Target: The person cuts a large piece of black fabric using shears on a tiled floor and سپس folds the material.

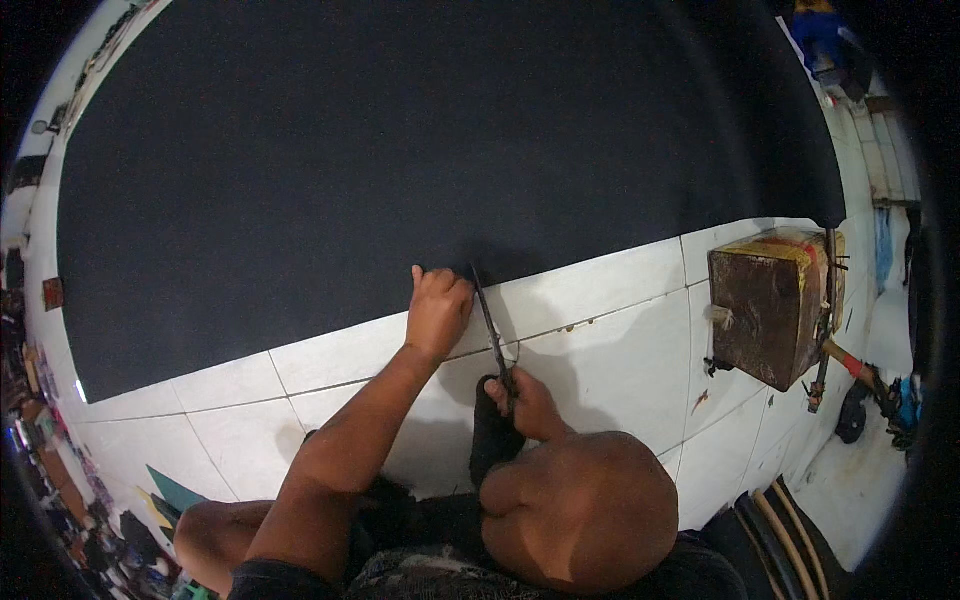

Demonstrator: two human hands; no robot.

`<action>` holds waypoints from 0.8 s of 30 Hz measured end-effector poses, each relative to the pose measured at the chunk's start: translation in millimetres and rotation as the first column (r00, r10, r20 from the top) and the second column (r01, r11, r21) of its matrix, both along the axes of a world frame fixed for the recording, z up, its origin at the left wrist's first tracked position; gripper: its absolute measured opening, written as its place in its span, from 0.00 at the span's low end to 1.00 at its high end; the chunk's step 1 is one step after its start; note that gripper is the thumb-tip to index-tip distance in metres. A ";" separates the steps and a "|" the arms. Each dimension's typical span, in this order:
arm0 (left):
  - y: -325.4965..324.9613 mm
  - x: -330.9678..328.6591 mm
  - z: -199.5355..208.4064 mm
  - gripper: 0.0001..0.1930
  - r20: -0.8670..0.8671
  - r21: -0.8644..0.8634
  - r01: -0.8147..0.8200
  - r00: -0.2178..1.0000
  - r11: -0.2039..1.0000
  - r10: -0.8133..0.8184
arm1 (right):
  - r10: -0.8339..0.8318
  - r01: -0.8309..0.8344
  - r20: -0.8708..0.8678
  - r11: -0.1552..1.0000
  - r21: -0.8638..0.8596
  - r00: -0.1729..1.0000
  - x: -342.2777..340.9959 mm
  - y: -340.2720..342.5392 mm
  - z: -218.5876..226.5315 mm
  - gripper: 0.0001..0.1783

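A large black sheet (400, 150) lies spread over the pale floor in front of me. At its near edge my left hand (440, 305) has its fingers curled onto the sheet, its thumb sticking out to the left. My right hand (525, 402) is closed around the handles of long, dark scissors (487, 310). Their blades point away from me, and the tips reach the sheet's edge just right of my left hand. A dark strip of material (495, 435) hangs beside my right hand; what it belongs to is unclear. My bent knee (590, 510) rises below that hand.
A worn brown box (755, 310) with yellow tape stands to the right, touching or close to the sheet's edge. Beside it lie a rod (828, 290) and a hammer-like tool with a wooden handle (845, 358). Rolled materials (775, 535) lie at lower right, assorted clutter (70, 490) at left.
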State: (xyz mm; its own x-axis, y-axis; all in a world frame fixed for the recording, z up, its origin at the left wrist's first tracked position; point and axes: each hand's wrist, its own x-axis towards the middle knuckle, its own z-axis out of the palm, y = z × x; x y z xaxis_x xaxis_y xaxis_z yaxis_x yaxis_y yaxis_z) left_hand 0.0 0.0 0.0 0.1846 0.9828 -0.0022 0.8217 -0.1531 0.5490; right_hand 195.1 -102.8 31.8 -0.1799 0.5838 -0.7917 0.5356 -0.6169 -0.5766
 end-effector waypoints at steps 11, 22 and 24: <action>-0.3 0.5 0.7 0.06 0.065 0.060 -0.021 0.998 0.998 0.017 | -0.049 0.051 -0.020 0.994 0.100 0.999 -5.4 -2.2 -1.3 0.24; -4.2 -1.8 -7.2 0.03 0.087 0.066 -0.011 0.996 0.998 0.005 | -0.036 0.052 -0.054 0.938 0.344 0.998 -16.9 32.1 -24.1 0.23; -4.4 -2.5 -7.3 0.03 0.086 0.054 -0.004 0.996 0.999 0.000 | -0.036 0.055 -0.053 0.915 0.400 0.998 -22.0 44.7 -26.2 0.24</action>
State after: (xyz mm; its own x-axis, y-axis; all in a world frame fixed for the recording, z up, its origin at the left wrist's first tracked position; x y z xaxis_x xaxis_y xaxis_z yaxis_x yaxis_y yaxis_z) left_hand -2.5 -4.4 -7.3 0.1800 0.9814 0.0666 0.7722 -0.1829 0.6085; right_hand 173.1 -58.1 5.6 -0.1750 0.8589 -0.4814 0.4811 -0.3520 -0.8029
